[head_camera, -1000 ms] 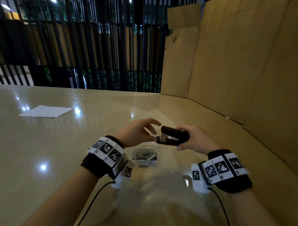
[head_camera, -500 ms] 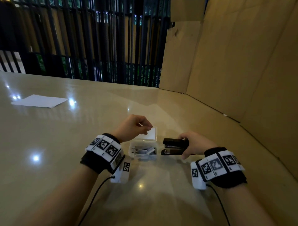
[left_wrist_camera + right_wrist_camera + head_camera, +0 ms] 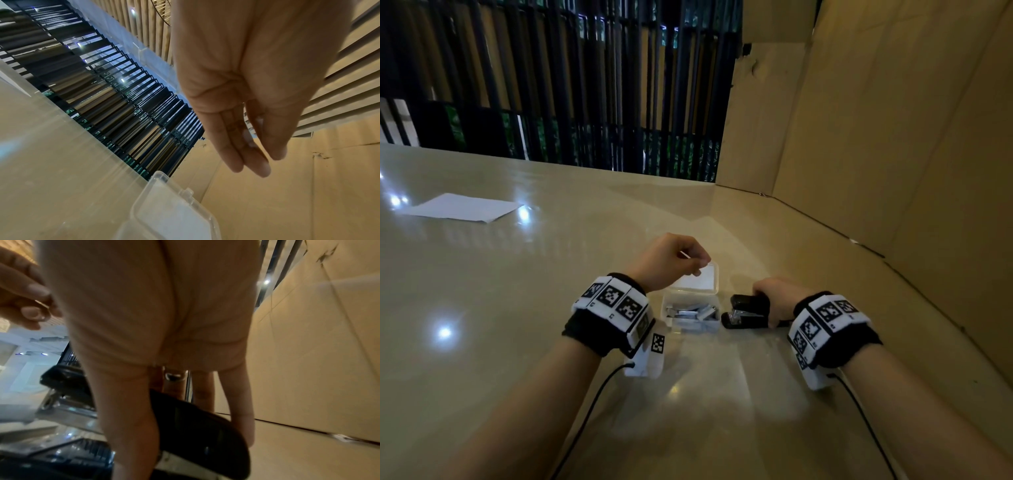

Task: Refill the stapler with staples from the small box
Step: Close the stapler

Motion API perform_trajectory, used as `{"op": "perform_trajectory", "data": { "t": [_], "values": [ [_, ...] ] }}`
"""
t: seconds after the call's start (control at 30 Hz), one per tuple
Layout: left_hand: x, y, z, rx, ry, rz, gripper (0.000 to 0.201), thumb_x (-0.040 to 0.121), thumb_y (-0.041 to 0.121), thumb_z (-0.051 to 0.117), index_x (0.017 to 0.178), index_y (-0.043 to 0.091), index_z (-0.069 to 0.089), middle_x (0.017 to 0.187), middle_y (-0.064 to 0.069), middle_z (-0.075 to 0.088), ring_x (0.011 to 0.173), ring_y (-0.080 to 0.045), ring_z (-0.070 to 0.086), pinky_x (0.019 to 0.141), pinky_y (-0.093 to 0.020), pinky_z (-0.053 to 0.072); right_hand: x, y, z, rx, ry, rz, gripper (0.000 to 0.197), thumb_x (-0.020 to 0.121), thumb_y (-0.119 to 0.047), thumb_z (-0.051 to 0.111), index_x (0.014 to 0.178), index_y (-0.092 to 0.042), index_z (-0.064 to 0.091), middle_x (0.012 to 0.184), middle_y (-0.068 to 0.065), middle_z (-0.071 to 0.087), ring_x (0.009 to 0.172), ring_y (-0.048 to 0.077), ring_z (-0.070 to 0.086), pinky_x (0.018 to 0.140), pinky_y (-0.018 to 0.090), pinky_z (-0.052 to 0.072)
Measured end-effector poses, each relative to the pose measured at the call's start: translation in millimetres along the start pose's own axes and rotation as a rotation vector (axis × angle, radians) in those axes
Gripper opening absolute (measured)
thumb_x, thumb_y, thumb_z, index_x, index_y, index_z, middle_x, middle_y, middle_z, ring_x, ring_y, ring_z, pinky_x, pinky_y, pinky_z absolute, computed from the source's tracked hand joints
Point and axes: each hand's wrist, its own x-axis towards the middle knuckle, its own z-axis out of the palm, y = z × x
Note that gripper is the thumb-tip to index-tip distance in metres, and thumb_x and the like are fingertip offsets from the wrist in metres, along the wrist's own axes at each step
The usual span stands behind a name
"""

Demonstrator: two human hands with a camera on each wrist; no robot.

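Right hand [image 3: 774, 298] grips the black stapler [image 3: 748, 311] on the table; left hand [image 3: 671, 260] hovers, fingertips pinched together

Your count: two hands, one stapler, one box, one sheet

You have one black stapler [image 3: 748, 311], one small clear box [image 3: 690, 308] with its one lid [image 3: 700, 278] open, and one sheet of white paper [image 3: 464, 207] on the surface [image 3: 517, 308]. Two hands show, left hand [image 3: 669, 262] and right hand [image 3: 779, 298], each with one marker band. The staple strips [image 3: 691, 312] in the box are too jumbled to count.
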Motion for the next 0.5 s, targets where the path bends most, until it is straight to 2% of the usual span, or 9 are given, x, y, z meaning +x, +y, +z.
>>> {"op": "perform_trajectory", "data": {
  "t": [0.2, 0.33, 0.5],
  "values": [
    [1.0, -2.6, 4.2, -0.008, -0.038, -0.024, 0.019, 0.085, 0.012, 0.059, 0.073, 0.027, 0.059, 0.075, 0.006, 0.063, 0.069, -0.008, 0.061, 0.080, -0.031, 0.055, 0.6, -0.6, 4.9, -0.024, 0.000, 0.001, 0.039, 0.074, -0.005, 0.068, 0.111, -0.012, 0.058, 0.113, 0.010, 0.061, 0.104, 0.027, 0.058, 0.081, 0.033, 0.045],
    [0.7, 0.7, 10.8, -0.002, -0.044, -0.037, 0.020, 0.085, 0.013, 0.060, 0.072, 0.027, 0.060, 0.077, -0.001, 0.065, 0.069, -0.009, 0.060, 0.079, -0.031, 0.054, -0.5, -0.1, 2.2, -0.019, -0.017, 0.002, 0.048, 0.071, -0.007, 0.074, 0.116, -0.012, 0.057, 0.115, 0.010, 0.062, 0.104, 0.028, 0.058, 0.080, 0.035, 0.048],
    [6.9, 7.2, 14.2, 0.073, -0.045, -0.053, 0.007, 0.085, 0.013, 0.060, 0.081, 0.016, 0.065, 0.071, 0.005, 0.062, 0.062, 0.001, 0.057, 0.074, -0.023, 0.051, -3.7, 0.7, -17.3, 0.033, -0.025, 0.002, 0.061, 0.073, -0.009, 0.076, 0.128, -0.013, 0.049, 0.129, 0.010, 0.052, 0.113, 0.028, 0.052, 0.088, 0.036, 0.046]
  ]
}}
